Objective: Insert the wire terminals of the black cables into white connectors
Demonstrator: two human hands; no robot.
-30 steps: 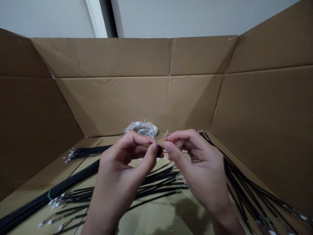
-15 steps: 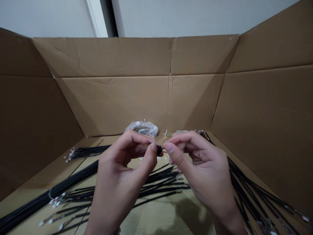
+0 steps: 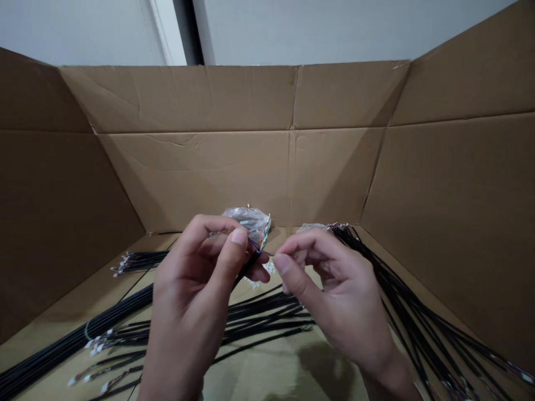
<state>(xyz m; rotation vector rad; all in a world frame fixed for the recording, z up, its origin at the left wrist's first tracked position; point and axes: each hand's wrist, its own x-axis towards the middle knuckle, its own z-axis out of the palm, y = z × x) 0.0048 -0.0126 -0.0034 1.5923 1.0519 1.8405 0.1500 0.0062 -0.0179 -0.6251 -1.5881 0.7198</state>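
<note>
My left hand (image 3: 200, 289) grips a black cable (image 3: 247, 268) near its end, between thumb and fingers. From the cable's cut end fan out thin coloured wires (image 3: 266, 231); a green-and-white twisted one stands up, and a purple one bends back by the fingers. To the right, my right hand (image 3: 334, 289) is closed in a pinch. A short, thin dark wire (image 3: 270, 254) runs from the cable end to its thumb and forefinger tips. The rest of the held cable is hidden behind my left hand.
Several black cables with stripped ends lie in the middle (image 3: 267, 306). A thick cable bundle (image 3: 83, 328) lies left, more cables (image 3: 413, 312) right. Clear plastic bags (image 3: 246, 217) and small white connectors (image 3: 270, 268) sit behind my hands. Cardboard walls (image 3: 217, 172) enclose the surface.
My left hand has moved slightly left with the cable, and the gap between my hands has widened. The green-and-white wire, earlier at my right fingertips, now stands clear of them beside my left fingers.
</note>
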